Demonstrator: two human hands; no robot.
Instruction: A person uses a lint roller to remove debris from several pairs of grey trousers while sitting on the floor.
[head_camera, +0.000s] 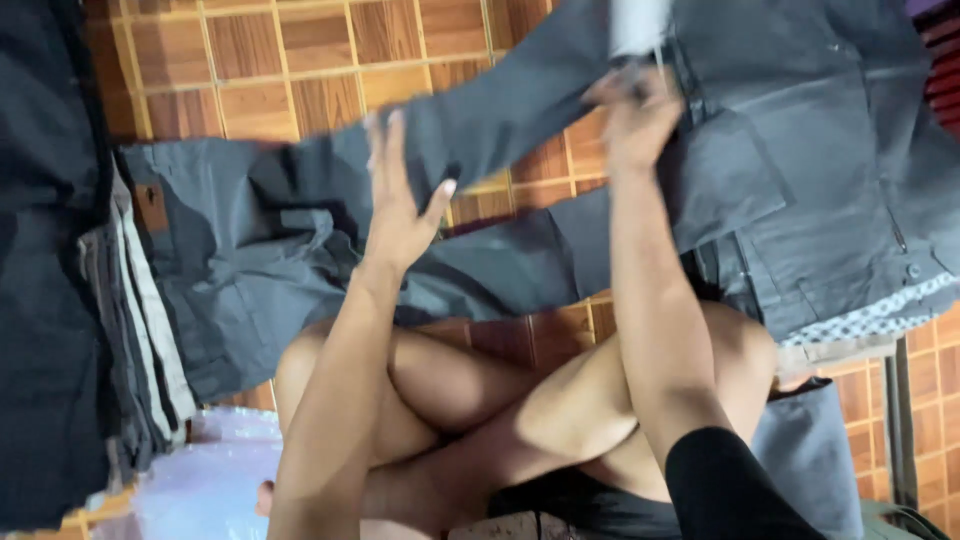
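Note:
A pair of dark grey trousers (800, 170) lies spread over the brown tiled floor in front of my crossed legs. Its legs (250, 250) stretch to the left and its waist, with a patterned lining, is at the right. My left hand (400, 200) rests flat with fingers apart on a trouser leg. Near the seat of the trousers, my right hand (635, 120) pinches the fabric and lifts it a little. A white blurred object (640, 22) shows just above that hand.
A stack of folded dark and grey garments (60, 300) sits at the left edge. A pale plastic bag (210, 470) lies by my left knee. More grey cloth (810, 450) lies at the lower right. Brown tiled floor (300, 50) extends beyond.

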